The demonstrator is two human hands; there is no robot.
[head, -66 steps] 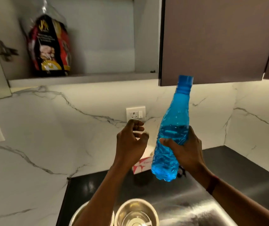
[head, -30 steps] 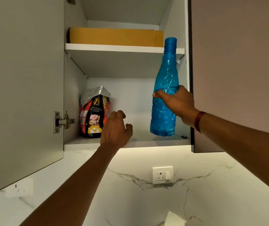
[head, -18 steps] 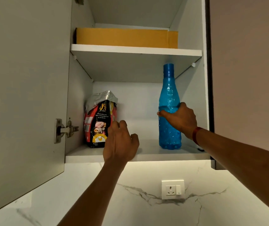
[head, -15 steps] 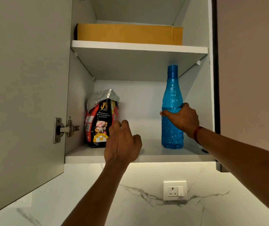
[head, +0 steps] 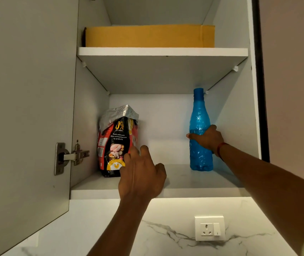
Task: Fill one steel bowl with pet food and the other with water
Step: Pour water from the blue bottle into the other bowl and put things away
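Inside the open cupboard (head: 92,111) our right hand (head: 207,139) clasps the blue bottle (head: 199,117), standing on the lower shelf (head: 180,179) at centre right. Our left hand (head: 142,180), fingers apart, reaches toward the food bag (head: 117,141) at centre left; next we probably must grip it, while the bowls are out of view

Blue water bottle (head: 200,145) stands upright, centre right of the frame; red-black pet food bag (head: 117,143), top crumpled, upright centre left.

Open white wall cabinet (head: 236,111) above lit marble backsplash (head: 166,237) with socket (head: 210,228).
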